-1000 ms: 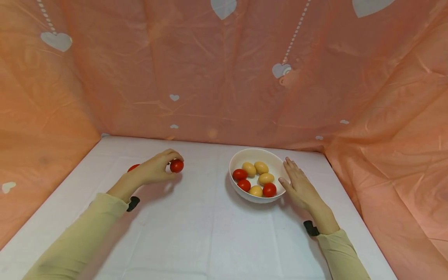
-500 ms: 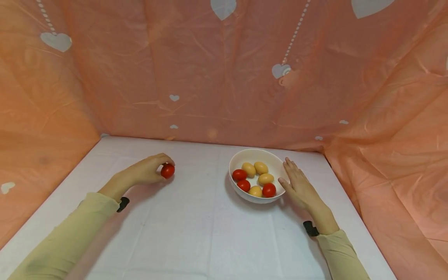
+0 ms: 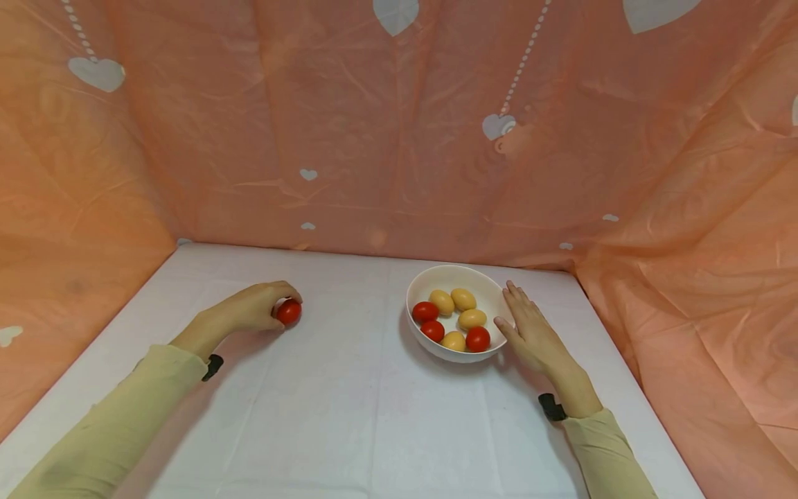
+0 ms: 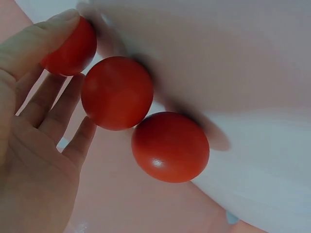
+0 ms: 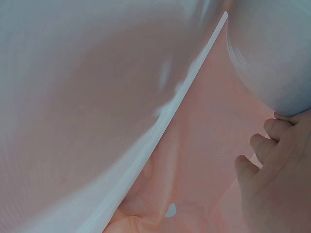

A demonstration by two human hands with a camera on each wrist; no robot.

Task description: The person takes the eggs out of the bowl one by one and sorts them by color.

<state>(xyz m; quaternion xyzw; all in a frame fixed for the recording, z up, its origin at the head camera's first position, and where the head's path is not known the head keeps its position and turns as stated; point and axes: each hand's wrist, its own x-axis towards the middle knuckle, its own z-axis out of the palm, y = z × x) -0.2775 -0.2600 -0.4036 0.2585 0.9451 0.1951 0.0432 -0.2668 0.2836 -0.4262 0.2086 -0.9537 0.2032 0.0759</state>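
My left hand [image 3: 252, 308] is low over the left of the table, thumb and fingertips pinching a smooth red egg [image 3: 289, 312]. In the left wrist view, that egg lies under the thumb at the upper left. Two more red eggs [image 4: 117, 93] sit in a row beside it there; in the head view the hand hides them. A white bowl [image 3: 491, 296] stands right of centre, holding several pale yellow eggs [image 3: 472, 319] and three red eggs [image 3: 478, 339]. My right hand [image 3: 533, 336] rests against the bowl's right side with its fingers straight.
A white cloth [image 3: 324, 416] covers the table. Orange-pink curtains [image 3: 374, 173] with pale hearts hang behind and along both sides. Black bands [image 3: 551, 407] are worn on the wrists.
My left hand has moved left and down with a red egg in its fingers. A second red egg, seen earlier behind that hand, is now hidden in the head view. My right hand stays put.
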